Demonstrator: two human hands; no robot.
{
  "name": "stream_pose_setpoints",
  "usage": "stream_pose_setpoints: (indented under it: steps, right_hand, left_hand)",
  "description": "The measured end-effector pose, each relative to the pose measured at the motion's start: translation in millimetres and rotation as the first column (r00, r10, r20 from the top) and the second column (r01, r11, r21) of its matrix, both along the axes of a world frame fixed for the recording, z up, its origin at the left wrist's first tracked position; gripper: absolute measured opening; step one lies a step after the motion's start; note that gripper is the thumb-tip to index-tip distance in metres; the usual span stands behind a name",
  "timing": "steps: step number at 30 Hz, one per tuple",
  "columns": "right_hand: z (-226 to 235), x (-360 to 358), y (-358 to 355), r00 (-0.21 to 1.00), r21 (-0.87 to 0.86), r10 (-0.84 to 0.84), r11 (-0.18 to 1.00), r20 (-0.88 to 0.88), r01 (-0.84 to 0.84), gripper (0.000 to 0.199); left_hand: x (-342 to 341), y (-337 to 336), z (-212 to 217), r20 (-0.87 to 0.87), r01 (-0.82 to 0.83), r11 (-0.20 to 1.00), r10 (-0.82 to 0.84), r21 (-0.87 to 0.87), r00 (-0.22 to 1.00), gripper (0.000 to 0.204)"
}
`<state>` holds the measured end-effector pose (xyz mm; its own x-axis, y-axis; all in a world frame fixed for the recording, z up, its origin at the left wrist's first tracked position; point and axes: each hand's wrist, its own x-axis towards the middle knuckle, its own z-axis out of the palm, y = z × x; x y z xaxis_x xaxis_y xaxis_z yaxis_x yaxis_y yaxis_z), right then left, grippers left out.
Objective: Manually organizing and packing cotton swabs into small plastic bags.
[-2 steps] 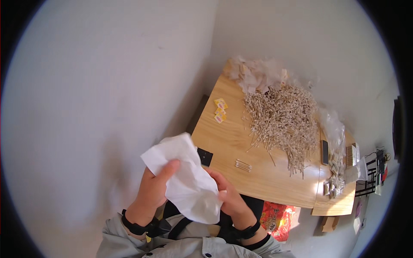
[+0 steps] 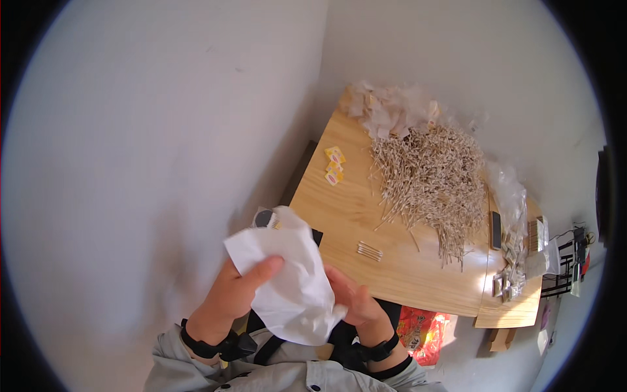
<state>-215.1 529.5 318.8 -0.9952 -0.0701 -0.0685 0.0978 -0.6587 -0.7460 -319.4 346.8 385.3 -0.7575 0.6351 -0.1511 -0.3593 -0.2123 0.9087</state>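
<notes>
A white, creased sheet like tissue or thin paper [image 2: 287, 274] hangs between my hands in front of my body. My left hand [image 2: 238, 287] is closed on its left side, thumb pressed flat on top and the other fingers hidden beneath. Beside the sheet's right edge, my right hand [image 2: 356, 304] has its fingers stretched out and its thumb apart; some fingertips are hidden behind the sheet. A small item with a dark round patch [image 2: 264, 218] shows past the sheet's upper left edge. Several cotton swabs [image 2: 369, 251] lie in a short row on the wooden table [image 2: 333, 215].
A large heap of cotton swabs [image 2: 431, 176] covers the table's far right, with crumpled clear plastic [image 2: 392, 108] behind it. Small yellow-and-white cards [image 2: 334, 165] lie to its left. A dark phone [image 2: 496, 230] rests at the right. Below the table edge stands a red bag [image 2: 424, 333].
The sheet has shifted slightly right and down. My right hand has loosened from its edge, thumb lifting away. The item with the dark round patch has come into view behind the sheet.
</notes>
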Motion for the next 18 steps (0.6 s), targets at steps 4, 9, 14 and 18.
stream_pose_setpoints:
  steps: [4, 9, 14, 18]
  right_hand:
    - [3, -12, 20, 0.995, -0.164, 0.074, 0.983, -0.07, -0.085, 0.11]
    - [28, -6, 27, 0.927, 0.103, -0.333, 0.942, 0.174, 0.319, 0.085]
    - [82, 41, 38, 0.613, 0.247, -0.255, 0.751, -0.748, 0.613, 0.055]
    - [92, 23, 43, 0.344, 0.09, -0.071, 0.899, -0.936, 0.429, 0.056]
  left_hand:
    - [-1, 15, 6, 0.009, 0.215, 0.976, -0.215, -0.031, 0.977, 0.03]
    - [-5, 18, 27, -0.115, -0.006, 0.982, -0.016, -0.189, 0.993, 0.025]
    - [14, -3, 29, -0.631, 0.237, 0.949, -0.055, 0.207, 0.774, 0.05]
    - [68, 43, 76, -0.672, 0.199, 0.862, 0.199, 0.467, 0.713, 0.031]
